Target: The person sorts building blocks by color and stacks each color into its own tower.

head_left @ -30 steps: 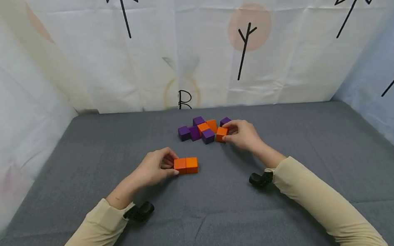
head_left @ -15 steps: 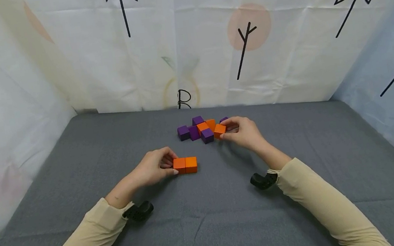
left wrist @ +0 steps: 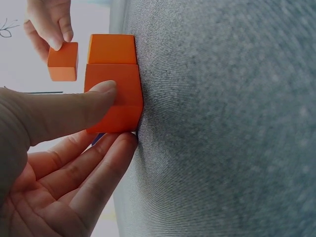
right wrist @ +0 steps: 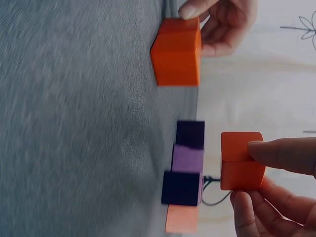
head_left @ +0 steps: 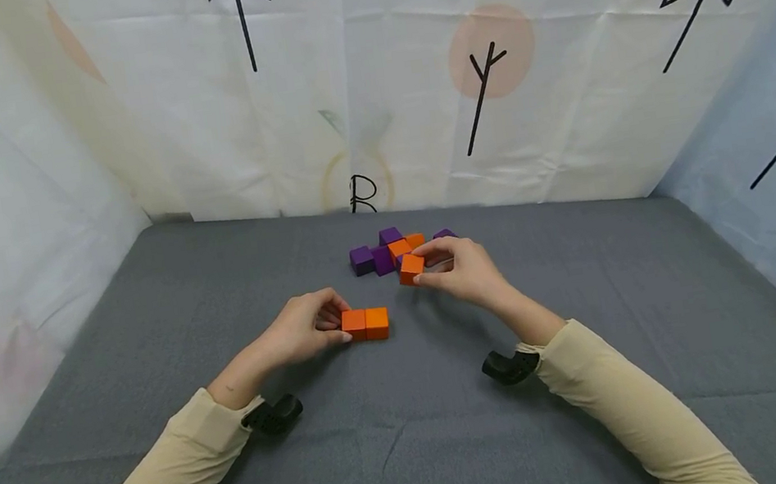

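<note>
Shifted leftward over the last half second: right grip (head_left: 462,269) and its orange cube (head_left: 412,269), from the right end of the cube cluster (head_left: 382,261) to its front edge, near the frame's centre.

Right grip: thumb and fingers pinched on that cube, parted by its width; cube clear of the desk (head_left: 418,453) in both wrist views.

Left grip (head_left: 307,328): unmoved, left of centre; thumb and fingers pinched on the left orange block (head_left: 353,325), which rests on the desk, touching the right orange block (head_left: 377,324) side by side.

Cluster, upper centre: leftmost purple cube (head_left: 362,260); a second purple beside it; rear purple cube (head_left: 390,236); middle orange cube (head_left: 400,250); rear orange cube (head_left: 415,240), partly behind the right fingers.

Obstructions: held cube hides nearly all of a front purple cube (head_left: 399,260); right hand covers most of an outlying purple cube (head_left: 444,233).

Surroundings: grey cloth over the desk; printed curtain (head_left: 406,107) across the upper frame; beige sleeves (head_left: 168,479) at lower left and lower right; black device (head_left: 273,416) at each cuff.
</note>
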`<action>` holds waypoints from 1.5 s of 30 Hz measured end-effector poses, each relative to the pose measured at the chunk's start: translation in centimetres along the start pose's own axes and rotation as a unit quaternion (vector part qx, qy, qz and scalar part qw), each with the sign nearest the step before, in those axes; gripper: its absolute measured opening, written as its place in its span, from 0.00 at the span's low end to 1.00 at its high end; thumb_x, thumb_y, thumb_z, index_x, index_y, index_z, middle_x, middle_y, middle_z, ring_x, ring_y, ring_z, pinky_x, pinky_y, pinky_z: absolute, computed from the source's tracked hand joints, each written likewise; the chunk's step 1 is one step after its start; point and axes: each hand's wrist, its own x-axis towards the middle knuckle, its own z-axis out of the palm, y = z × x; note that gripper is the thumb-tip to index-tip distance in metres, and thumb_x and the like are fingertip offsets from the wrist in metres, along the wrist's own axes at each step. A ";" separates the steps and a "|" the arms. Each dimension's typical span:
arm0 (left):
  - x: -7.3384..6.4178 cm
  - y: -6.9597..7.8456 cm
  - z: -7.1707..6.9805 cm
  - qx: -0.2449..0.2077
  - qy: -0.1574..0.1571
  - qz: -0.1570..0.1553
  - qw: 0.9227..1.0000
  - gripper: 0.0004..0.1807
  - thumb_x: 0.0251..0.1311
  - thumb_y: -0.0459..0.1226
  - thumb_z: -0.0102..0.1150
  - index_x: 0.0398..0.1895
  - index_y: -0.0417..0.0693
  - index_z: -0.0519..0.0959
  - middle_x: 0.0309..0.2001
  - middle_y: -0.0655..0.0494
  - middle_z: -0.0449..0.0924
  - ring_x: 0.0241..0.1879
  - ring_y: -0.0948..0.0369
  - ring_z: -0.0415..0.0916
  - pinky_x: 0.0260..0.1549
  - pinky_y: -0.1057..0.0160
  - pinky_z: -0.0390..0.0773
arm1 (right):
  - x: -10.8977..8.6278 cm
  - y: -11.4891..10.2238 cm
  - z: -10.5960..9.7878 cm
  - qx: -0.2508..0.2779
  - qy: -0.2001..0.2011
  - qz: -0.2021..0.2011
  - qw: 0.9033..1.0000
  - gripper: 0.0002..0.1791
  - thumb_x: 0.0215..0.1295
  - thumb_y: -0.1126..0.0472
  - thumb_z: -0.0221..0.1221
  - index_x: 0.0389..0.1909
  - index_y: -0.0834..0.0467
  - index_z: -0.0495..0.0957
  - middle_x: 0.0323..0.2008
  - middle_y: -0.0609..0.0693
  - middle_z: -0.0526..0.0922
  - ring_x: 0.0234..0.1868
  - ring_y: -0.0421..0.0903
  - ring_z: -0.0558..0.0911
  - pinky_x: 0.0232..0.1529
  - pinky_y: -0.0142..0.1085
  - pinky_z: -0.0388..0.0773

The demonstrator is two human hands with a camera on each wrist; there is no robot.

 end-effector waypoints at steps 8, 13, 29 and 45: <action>0.0 -0.1 -0.1 0.004 -0.002 -0.001 1.000 0.15 0.56 0.31 0.66 0.46 0.38 0.75 0.44 0.44 0.79 0.44 0.54 0.79 0.48 0.57 0.82 | -0.1 -1.2 1.5 0.010 -0.024 -0.038 0.999 0.21 0.57 0.62 0.67 0.53 0.58 0.79 0.48 0.56 0.81 0.45 0.52 0.82 0.49 0.42 0.81; 0.0 -0.2 -0.2 0.004 -0.002 -0.001 1.000 0.15 0.56 0.31 0.66 0.45 0.38 0.75 0.44 0.44 0.80 0.44 0.54 0.79 0.47 0.57 0.82 | 0.0 -1.6 2.2 0.019 -0.034 -0.054 0.998 0.21 0.57 0.62 0.67 0.52 0.59 0.80 0.48 0.56 0.81 0.46 0.51 0.81 0.49 0.41 0.80; 0.2 -0.4 -0.2 -0.003 -0.003 0.006 1.000 0.16 0.56 0.31 0.66 0.46 0.37 0.75 0.44 0.43 0.79 0.45 0.53 0.79 0.48 0.57 0.81 | 0.3 -2.4 3.7 0.028 -0.076 -0.092 0.992 0.21 0.57 0.60 0.67 0.53 0.58 0.80 0.47 0.55 0.81 0.41 0.49 0.83 0.43 0.36 0.82; 0.0 -0.4 -0.4 -0.002 0.001 0.021 1.000 0.17 0.55 0.29 0.66 0.47 0.35 0.74 0.45 0.42 0.79 0.45 0.52 0.79 0.47 0.57 0.82 | 0.4 -2.8 4.8 0.030 -0.093 -0.115 0.989 0.20 0.57 0.62 0.67 0.51 0.60 0.80 0.45 0.55 0.84 0.42 0.48 0.83 0.44 0.35 0.82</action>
